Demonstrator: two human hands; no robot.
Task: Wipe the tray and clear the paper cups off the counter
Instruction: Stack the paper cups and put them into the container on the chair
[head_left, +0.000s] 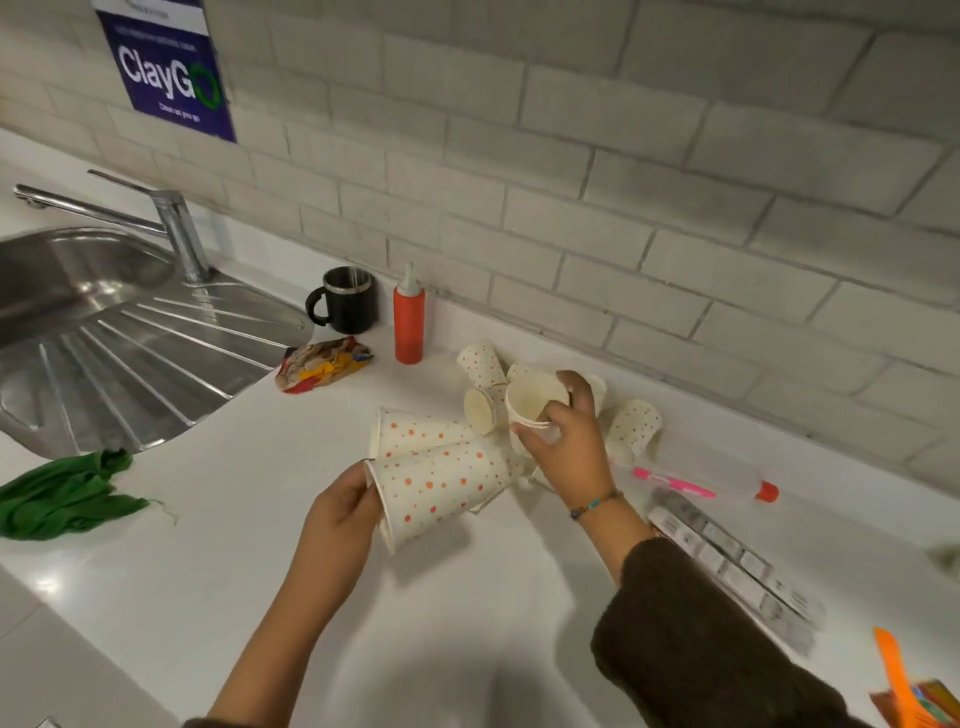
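- Head view: my left hand (343, 506) has its grip closed on the rim of a dotted cup (441, 491) held on its side, a second cup (415, 431) lying just behind it.
- My right hand (569, 441) pinches the rim of a small stack (535, 402) of cups; the top one looks empty.
- More cups (480, 364) lie tipped near the wall, white with orange dots; one (634, 423) sits right of my right hand.
- A black mug (345, 299) and red bottle (409, 325) stand by the wall; I cannot see inside them.
- The white bench (467, 623) also carries a green cloth (67, 493), a wrapper (322, 364) and a pink pen (675, 486).
- A steel sink (78, 291) with a tap (176, 228) sits at the left, under a grey brick wall (623, 156) with a blue poster (166, 67).
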